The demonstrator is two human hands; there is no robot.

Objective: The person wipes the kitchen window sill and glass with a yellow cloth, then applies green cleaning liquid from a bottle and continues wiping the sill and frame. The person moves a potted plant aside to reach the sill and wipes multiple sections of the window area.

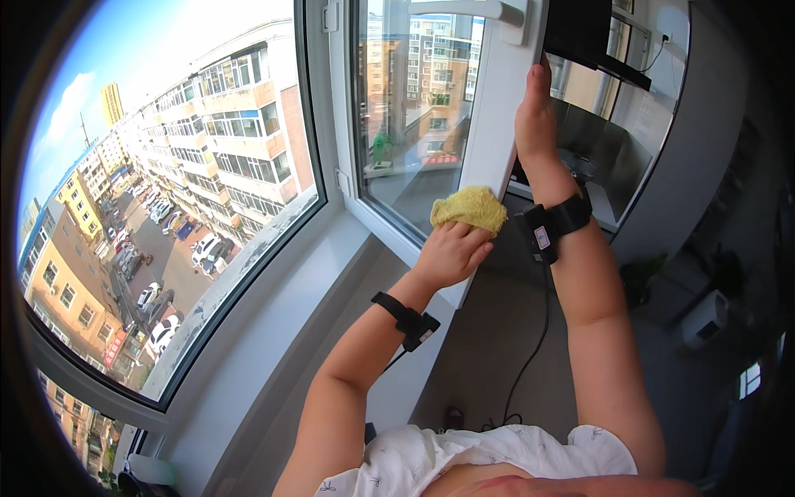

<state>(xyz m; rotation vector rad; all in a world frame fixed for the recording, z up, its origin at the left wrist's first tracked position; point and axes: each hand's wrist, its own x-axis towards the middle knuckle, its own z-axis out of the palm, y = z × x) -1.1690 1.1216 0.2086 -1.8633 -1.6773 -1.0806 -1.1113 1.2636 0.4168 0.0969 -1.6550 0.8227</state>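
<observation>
My left hand [454,255] is closed on a fluffy yellow cloth [470,207], its fingers on top and pressing it to the lower corner area of a white window sash [495,108]. The sash is swung inward on its hinges. My right hand [536,123] grips the sash's free edge higher up, with its thumb along the near side and its other fingers hidden. A white handle [468,10] is fixed at the sash's top. Each wrist wears a black strap with a small box.
A white sill [248,331] runs below the open window on the left, with a street and buildings outside. Thin black cables [542,331] hang from the wrist boxes. A dark screen-like panel [592,37] stands right of the sash, and potted plants [642,277] sit farther right.
</observation>
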